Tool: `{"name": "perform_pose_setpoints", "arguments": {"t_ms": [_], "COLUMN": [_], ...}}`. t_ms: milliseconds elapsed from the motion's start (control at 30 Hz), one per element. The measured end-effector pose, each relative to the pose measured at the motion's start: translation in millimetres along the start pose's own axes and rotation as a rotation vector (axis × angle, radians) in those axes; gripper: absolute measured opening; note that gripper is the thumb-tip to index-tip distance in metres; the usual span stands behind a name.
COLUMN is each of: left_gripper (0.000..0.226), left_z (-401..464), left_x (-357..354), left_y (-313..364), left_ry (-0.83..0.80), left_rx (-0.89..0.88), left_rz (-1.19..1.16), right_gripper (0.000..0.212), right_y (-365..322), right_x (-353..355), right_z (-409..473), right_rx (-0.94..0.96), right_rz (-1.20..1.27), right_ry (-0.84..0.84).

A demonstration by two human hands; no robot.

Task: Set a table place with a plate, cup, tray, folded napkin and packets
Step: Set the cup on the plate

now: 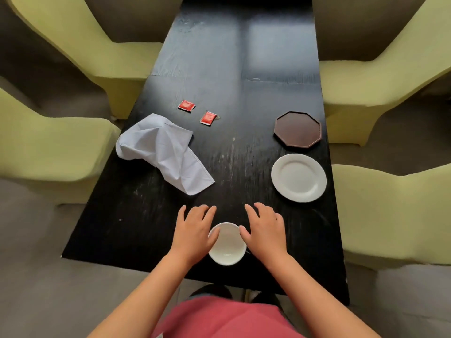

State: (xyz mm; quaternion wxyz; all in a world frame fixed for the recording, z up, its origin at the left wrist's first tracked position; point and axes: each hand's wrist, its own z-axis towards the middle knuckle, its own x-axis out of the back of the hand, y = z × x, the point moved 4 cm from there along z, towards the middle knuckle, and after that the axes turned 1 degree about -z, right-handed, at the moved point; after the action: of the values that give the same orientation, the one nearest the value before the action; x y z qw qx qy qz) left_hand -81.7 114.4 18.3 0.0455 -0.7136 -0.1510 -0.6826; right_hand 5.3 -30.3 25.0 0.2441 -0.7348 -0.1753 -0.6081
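Observation:
A white cup (228, 247) stands near the front edge of the black table (244, 57). My left hand (195, 230) lies flat just left of the cup, its thumb touching the rim. My right hand (264, 230) lies flat just right of it, thumb at the rim. Both hands have fingers spread and hold nothing. A white plate (299, 177) sits at the right edge, with a dark octagonal tray (297, 130) behind it. A crumpled pale blue napkin (161, 150) lies at the left. Two red packets (186, 105) (208, 118) lie behind the napkin.
Yellow-green covered chairs (61, 152) (390, 211) stand close along both long sides of the table. The far half of the table reflects window light. My red-clothed torso fills the bottom of the view.

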Motion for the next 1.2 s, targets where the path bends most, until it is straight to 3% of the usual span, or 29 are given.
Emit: {"name": "perform_pose_setpoints", "arguments": {"t_ms": [267, 433, 500, 600, 667, 867, 1033, 1200], "left_gripper": [0.064, 0.072, 0.073, 0.073, 0.073, 0.073, 0.061, 0.039], "left_z": [-39, -41, -41, -46, -48, -42, -19, 15], "left_x": [-38, -47, -50, -54, -54, -53, -31, -14], "left_y": [-8, 1, -1, -3, 1, 3, 13, 42], "left_ry": [-0.158, -0.337, -0.388, -0.45, -0.421, -0.398, -0.301, -0.134], "left_rx": [0.034, 0.066, 0.116, 0.313, 0.414, 0.447, 0.437, 0.381], "left_rz": [-0.019, -0.094, -0.207, -0.582, -0.775, -0.861, -0.873, -1.073], "right_gripper": [0.066, 0.039, 0.034, 0.033, 0.033, 0.028, 0.057, 0.055], "right_y": [-12, -17, -19, -19, -19, -5, 15, 43], "right_x": [-38, -44, -49, -52, -51, -51, -38, -16], "right_z": [-39, -46, -49, -51, -52, -57, -55, -38], "right_rx": [-0.132, -0.187, -0.199, -0.281, -0.351, -0.576, -0.669, -0.73], "right_rz": [0.08, 0.096, 0.138, 0.287, 0.399, 0.679, 0.994, 1.247], "right_ry": [-0.132, -0.207, -0.229, -0.241, -0.257, -0.248, -0.209, -0.135]}}
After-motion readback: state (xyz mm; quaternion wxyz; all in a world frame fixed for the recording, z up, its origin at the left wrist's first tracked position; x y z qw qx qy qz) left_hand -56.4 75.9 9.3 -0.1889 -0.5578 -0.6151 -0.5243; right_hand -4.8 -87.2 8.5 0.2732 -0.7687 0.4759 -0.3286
